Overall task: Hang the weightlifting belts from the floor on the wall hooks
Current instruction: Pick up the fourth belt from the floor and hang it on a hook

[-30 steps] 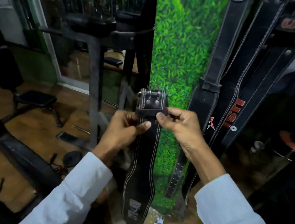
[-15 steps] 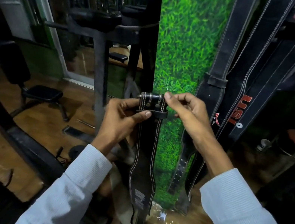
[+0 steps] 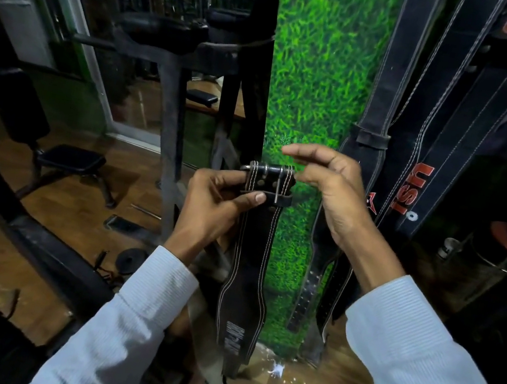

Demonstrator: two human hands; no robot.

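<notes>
A black leather weightlifting belt with white stitching hangs straight down in front of me. My left hand grips it just under the metal buckle, thumb across the keeper loop. My right hand hovers at the buckle's right end, fingers curled and apart; whether a fingertip touches the buckle I cannot tell. Further right, several black belts hang on the wall, one marked USI in red. The hooks are out of view above.
A green grass-print panel covers the wall behind the belt. A gym machine frame and a bench seat stand to the left on the wooden floor. Dark equipment sits low left and right.
The belt has stayed in my left hand at about the same height. My right hand has let go of the buckle's top and opened, index finger lifting away to the upper left.
</notes>
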